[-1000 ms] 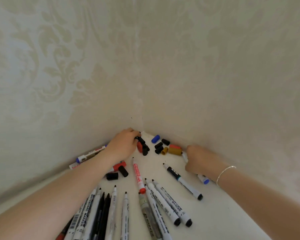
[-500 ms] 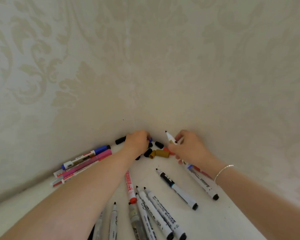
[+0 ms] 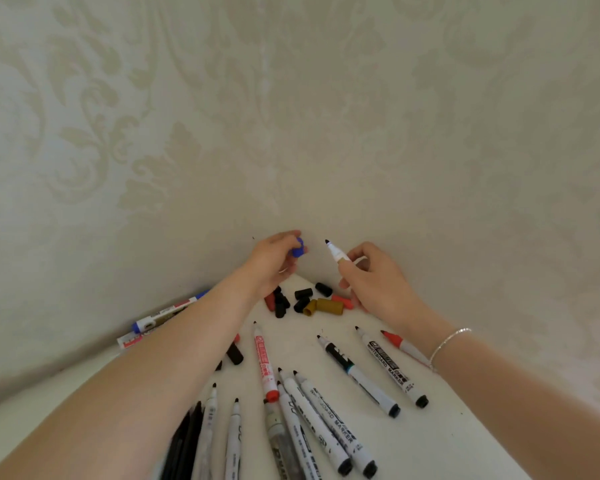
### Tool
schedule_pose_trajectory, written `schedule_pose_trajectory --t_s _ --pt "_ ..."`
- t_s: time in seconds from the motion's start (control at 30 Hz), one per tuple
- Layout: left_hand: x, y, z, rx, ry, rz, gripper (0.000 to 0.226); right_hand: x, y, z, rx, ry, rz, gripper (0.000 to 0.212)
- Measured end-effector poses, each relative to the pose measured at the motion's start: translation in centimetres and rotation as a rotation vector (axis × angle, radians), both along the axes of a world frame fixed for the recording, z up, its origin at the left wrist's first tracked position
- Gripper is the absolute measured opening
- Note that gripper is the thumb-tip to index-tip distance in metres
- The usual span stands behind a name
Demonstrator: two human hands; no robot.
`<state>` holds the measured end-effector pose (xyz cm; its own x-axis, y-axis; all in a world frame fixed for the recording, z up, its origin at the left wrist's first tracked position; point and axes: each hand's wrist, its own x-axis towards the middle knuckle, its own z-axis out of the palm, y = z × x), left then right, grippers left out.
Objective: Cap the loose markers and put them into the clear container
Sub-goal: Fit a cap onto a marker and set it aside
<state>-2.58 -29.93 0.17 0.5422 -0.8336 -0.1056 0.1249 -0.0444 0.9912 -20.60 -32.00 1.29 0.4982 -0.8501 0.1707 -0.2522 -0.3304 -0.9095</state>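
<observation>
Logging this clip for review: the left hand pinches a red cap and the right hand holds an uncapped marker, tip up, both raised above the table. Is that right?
Not quite. In the head view the cap pinched by the left hand is blue, not red. The rest stands: the right hand holds an uncapped marker, tip up, both raised above the table.

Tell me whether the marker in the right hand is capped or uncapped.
Uncapped. The marker in the right hand shows a bare dark tip; the left hand holds a blue cap just beside it, apart from the tip.
</observation>
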Motion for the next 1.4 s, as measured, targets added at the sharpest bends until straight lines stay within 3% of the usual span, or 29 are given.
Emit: schedule_pose_trajectory --t_s 0.07,0.13,0.5,0.57,0.7,1.0,1.1,1.17,1.33,1.4 --pt "-0.3 1.7 1.2 -0.075 0.306 -0.029 0.021 0.2 0.7 0.4 -0.016 -0.001 0.032 0.016" --pt "-0.4 3.2 1.9 -0.115 0.437 -0.033 0.013 0.4 1.5 0.9 -0.032 -0.003 0.068 0.021" --pt "-0.7 7.1 3.5 -0.073 0.292 -0.017 0.016 2.3 4.4 1.7 -0.099 0.064 0.115 0.015" --pt "-0.4 7.5 3.4 -0.073 0.102 0.024 0.022 2.2 4.7 2.1 -0.119 0.034 0.082 0.015" --pt "0.2 8.9 3.2 -0.008 -0.572 0.103 0.030 2.2 4.8 2.8 -0.135 0.048 0.072 0.010" --pt "0.9 10.4 3.8 0.031 -1.261 0.011 0.023 2.8 5.2 2.4 -0.158 0.239 0.141 0.009" --pt "1.0 10.5 4.2 0.053 -1.569 -0.146 0.023 2.8 5.1 1.9 -0.188 0.299 0.144 0.008" --pt "0.9 10.6 4.5 0.106 -1.434 -0.237 0.023 2.7 5.1 1.7 -0.175 0.287 0.153 0.007" --pt "1.1 11.0 5.3 0.111 -0.433 -0.354 0.017 2.5 5.4 1.7 -0.006 0.120 0.191 0.009" --pt "0.8 10.9 5.0 0.033 -0.146 -0.298 0.019 2.7 5.5 1.6 0.033 0.080 0.186 0.012"
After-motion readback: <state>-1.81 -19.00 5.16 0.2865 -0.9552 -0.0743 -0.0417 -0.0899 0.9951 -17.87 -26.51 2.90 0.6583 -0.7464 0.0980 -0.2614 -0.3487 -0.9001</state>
